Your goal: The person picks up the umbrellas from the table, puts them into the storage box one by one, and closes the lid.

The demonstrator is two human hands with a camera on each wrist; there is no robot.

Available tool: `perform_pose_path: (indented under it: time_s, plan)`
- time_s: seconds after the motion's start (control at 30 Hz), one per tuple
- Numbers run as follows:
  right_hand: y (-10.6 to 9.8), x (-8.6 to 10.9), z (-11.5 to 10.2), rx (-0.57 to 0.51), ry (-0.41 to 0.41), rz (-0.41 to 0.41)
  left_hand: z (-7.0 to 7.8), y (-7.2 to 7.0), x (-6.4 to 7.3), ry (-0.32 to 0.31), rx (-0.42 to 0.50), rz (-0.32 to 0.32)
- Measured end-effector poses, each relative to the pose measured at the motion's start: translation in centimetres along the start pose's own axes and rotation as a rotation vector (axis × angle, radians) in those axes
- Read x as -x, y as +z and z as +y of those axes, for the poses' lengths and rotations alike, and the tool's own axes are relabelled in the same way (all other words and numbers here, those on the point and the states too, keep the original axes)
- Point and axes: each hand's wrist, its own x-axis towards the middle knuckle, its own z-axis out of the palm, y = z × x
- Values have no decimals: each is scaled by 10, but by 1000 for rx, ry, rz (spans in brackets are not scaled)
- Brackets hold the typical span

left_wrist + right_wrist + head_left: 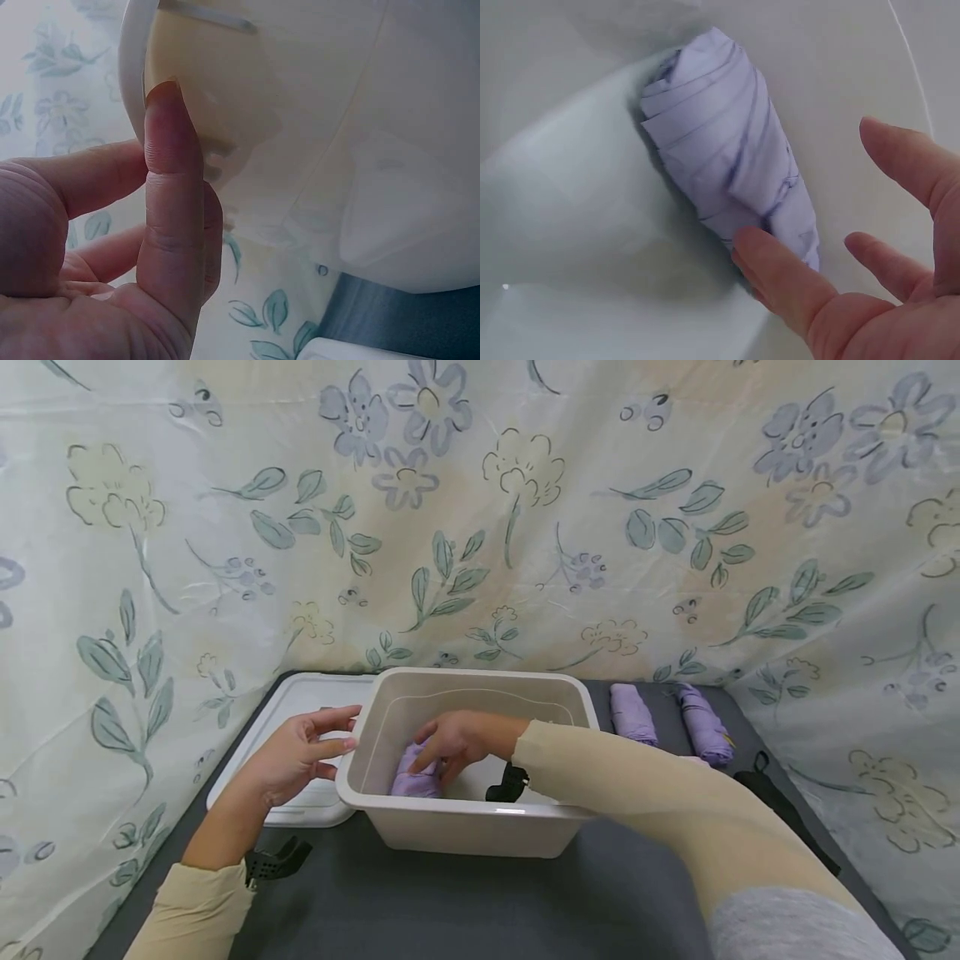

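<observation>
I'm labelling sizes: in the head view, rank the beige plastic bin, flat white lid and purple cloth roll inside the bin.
Beige plastic bin
Flat white lid, partly hidden
Purple cloth roll, partly hidden

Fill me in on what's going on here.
A person has their right hand inside a beige bin, its fingers at a lavender roll lying at the bin's left end. Their left hand is at the bin's left rim. At least two more lavender rolls lie on the dark table to the right; a white lid lies to the left.
</observation>
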Motion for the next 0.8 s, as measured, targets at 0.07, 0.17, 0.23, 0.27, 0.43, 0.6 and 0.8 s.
perform_pose_path:
  time_s: [0.07, 0.17, 0.23, 0.27, 0.43, 0.6, 0.8]
  plan:
    - [-3, 4, 0, 13, -4, 1, 0, 0, 1, 3, -2, 0]
    - [-5, 10, 0, 30, -11, -3, 0, 0, 2, 5, -6, 2]
    - [-7, 14, 0, 35, -14, -8, 0, 1, 3, 7, -7, 1]
    - [-8, 16, 0, 35, -16, -9, -1, 1, 3, 8, -8, -1]
    - [-13, 25, 1, 26, -22, -16, -1, 2, 4, 16, -15, -1]
    - [-15, 32, 6, 7, -48, -31, -2, 4, 5, 15, -17, 4]
    - [-20, 46, 8, -6, -121, -35, -2, 6, 8, 15, -29, 4]
